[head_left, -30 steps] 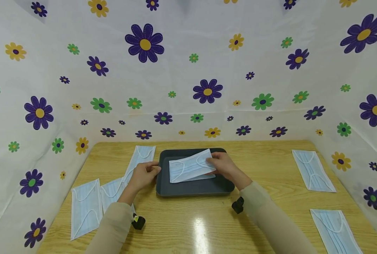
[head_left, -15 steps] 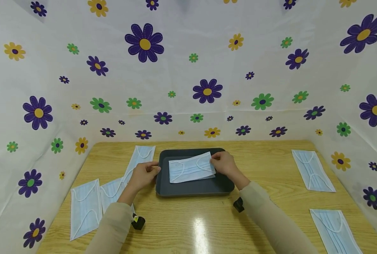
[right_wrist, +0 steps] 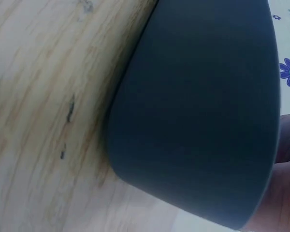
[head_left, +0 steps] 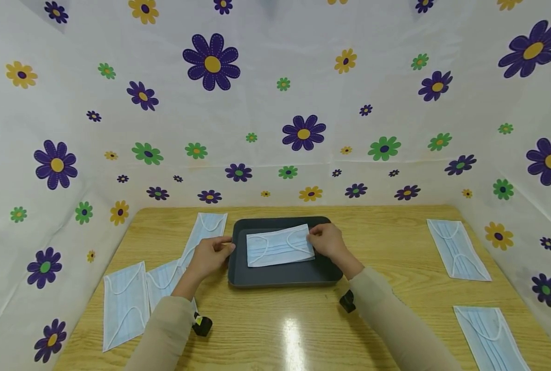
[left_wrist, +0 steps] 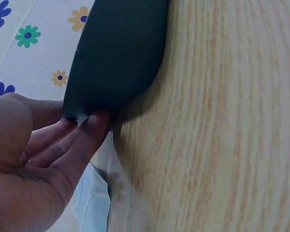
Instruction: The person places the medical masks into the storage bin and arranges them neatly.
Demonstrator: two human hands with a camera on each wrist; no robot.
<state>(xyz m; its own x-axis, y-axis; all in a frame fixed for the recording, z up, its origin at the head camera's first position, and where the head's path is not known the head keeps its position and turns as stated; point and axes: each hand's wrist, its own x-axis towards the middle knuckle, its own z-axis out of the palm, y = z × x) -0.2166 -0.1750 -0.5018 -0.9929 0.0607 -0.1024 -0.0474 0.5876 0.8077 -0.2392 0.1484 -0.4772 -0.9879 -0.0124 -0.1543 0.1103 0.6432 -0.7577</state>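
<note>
A dark grey tray (head_left: 285, 280) lies on the wooden table, with a light blue face mask (head_left: 280, 247) over at least one other mask in it. My right hand (head_left: 329, 241) pinches the upper mask by its right end, over the tray's right side. In the right wrist view the tray wall (right_wrist: 198, 111) hides most of that hand. At the opposite side, my left hand (head_left: 209, 256) holds the tray's left rim between thumb and fingers. The left wrist view shows those fingers (left_wrist: 72, 154) right at the tray's corner.
Left of the tray lie several masks, among them a flat mask (head_left: 124, 305) and a farther mask (head_left: 208, 229). Two more, an upper mask (head_left: 458, 250) and a lower mask (head_left: 488, 335), lie at the right. A flower-print cloth (head_left: 266, 108) encloses the table.
The upper mask's right end has come down and lines up over the mask beneath, with my right hand lowering slightly. My left hand stays at the tray rim.
</note>
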